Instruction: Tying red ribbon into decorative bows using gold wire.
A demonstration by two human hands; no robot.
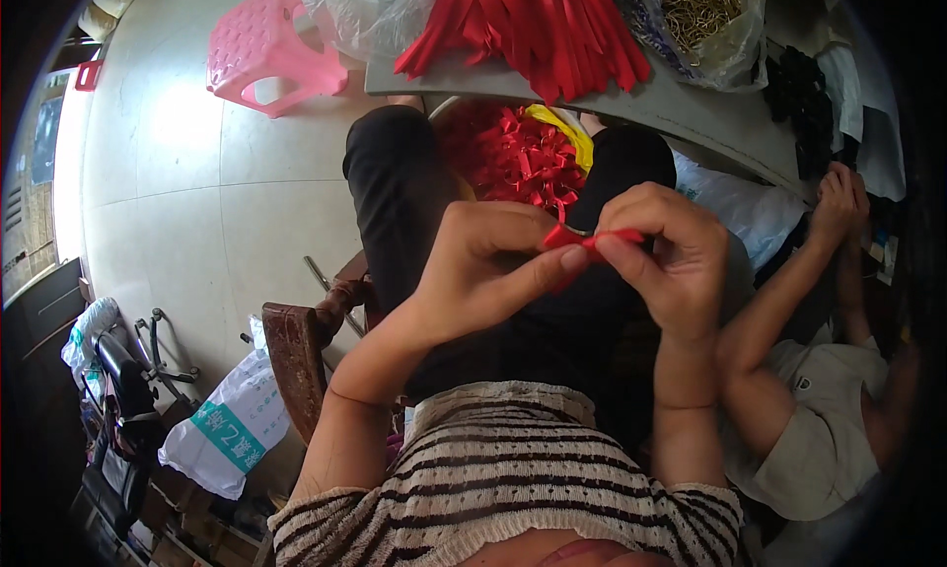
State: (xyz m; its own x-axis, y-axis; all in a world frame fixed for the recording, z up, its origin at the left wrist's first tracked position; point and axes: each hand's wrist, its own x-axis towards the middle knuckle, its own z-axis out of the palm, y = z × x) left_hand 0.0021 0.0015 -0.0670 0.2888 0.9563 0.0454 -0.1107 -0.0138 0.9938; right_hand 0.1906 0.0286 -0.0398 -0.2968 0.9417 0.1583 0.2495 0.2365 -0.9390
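As the left hand (483, 261) and the right hand (681, 256) meet above the black trousers (385, 163), a small red ribbon bow (559, 236) is pinned between them. The left pinches one side with thumb and forefinger; the right closes thumb and fingers on the other, a two-sided grip that probably keeps the smooth ribbon taut and its folds from slipping. Between the knees sits a round tub (446, 105) heaped with red bows (523, 158), yellow plastic (576, 138) along its rim, apparently set there for short reach. Red ribbon strips (533, 35) lie fanned over the near edge of the gray table (710, 125), likely so that single lengths come away easily. Beside them, gold-coloured wire-like strands (698, 10) fill a clear plastic bag (735, 62), presumably to stop them scattering. At right, a co-worker (814, 429) in pale clothing is close by, bare arms extended toward the table's end.
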